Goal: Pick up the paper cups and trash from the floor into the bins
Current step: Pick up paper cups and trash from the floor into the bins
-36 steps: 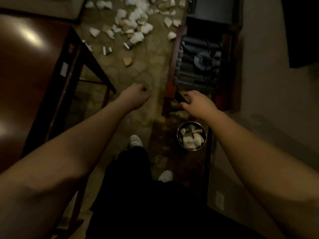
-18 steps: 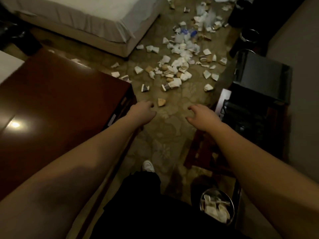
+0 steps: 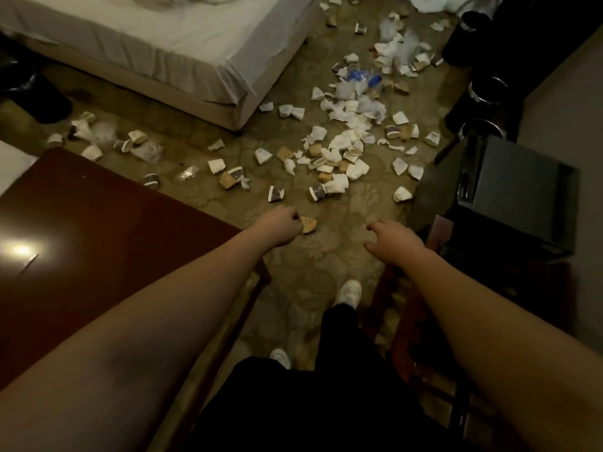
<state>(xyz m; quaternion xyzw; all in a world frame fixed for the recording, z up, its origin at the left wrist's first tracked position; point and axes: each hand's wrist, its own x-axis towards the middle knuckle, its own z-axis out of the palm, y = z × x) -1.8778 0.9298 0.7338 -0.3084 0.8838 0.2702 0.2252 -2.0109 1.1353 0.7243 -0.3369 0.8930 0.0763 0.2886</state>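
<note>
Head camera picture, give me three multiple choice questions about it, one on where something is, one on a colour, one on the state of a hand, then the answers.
1. Where is the bed?
A. upper left
B. lower right
C. behind the black cabinet

2. What colour is the crushed cup nearest the left hand?
A. blue
B. brown
C. black

3. How is the right hand?
A. gripping a cup
B. flat on the wooden table
C. loosely curled, holding nothing

Answers: 1 A, the bed fills the upper left corner. 2 B, the cup is tan brown card. 3 C, the fingers hang loosely curled above the carpet with nothing in them.
</note>
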